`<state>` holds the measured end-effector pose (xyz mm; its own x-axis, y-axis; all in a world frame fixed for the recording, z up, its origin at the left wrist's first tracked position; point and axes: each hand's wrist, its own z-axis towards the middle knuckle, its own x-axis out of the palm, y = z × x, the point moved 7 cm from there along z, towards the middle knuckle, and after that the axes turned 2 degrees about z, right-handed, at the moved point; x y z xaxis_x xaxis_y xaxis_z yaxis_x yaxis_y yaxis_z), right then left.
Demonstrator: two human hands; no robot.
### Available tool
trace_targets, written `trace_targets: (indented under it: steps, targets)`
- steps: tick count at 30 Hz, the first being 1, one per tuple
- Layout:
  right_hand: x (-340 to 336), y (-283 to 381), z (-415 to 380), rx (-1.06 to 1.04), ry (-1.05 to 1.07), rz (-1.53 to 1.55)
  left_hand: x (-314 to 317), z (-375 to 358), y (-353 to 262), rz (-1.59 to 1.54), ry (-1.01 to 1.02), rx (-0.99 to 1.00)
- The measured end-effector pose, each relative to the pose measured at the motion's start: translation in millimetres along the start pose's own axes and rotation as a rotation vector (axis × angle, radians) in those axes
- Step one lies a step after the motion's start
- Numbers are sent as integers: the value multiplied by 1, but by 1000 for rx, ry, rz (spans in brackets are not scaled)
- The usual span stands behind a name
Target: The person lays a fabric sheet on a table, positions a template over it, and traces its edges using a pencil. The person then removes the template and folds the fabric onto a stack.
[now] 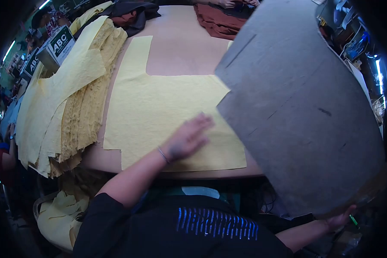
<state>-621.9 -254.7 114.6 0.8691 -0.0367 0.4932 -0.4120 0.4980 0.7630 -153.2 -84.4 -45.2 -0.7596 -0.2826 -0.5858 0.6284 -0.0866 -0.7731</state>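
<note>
A flat piece of yellow fabric with a stepped outline lies in front of me. My left hand is over its middle, blurred, fingers stretched out and holding nothing. At my right, a large grey-brown cardboard sheet stands raised at a slant and overlaps the fabric's right corner. My right hand grips this sheet at its lower edge, with part of the fingers hidden behind it. A thin green pen sticks out by that hand.
A thick stack of yellow fabric pieces lies at the table's left. Behind it stand ABC boxes. Dark cloth and reddish-brown cloth lie at the far end, near another person's hands. More yellow fabric hangs below left.
</note>
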Motion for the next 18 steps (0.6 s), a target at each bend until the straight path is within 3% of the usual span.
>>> trace_targets:
  steps: [1,2,3,4,5,7,8,10,11,14,18]
  targets:
    - [-10,-6,6,38,79,42,-29,4,11,-226,-229,-62]
    - [-18,-12,9,80,166,60,-54,9,27,-169,-353,-195]
    - [-19,-17,7,124,255,79,-74,16,42,-86,-473,-145]
    - [-18,-15,4,85,200,6,-79,30,48,89,-443,-68]
    - [-10,-13,-1,208,353,96,-83,43,41,263,-420,4]
    - [-8,11,0,203,392,95,-66,71,42,186,-143,-205]
    - [-13,24,1,177,389,82,-44,97,77,57,-70,-198]
    - [-23,49,-3,118,347,44,-12,134,81,289,89,-228]
    - [-28,59,-7,95,317,25,-11,144,54,653,173,-261]
    - [-43,76,-24,38,209,-61,21,175,66,667,178,-328]
    - [-54,77,-36,27,103,-127,51,174,45,716,223,-255]
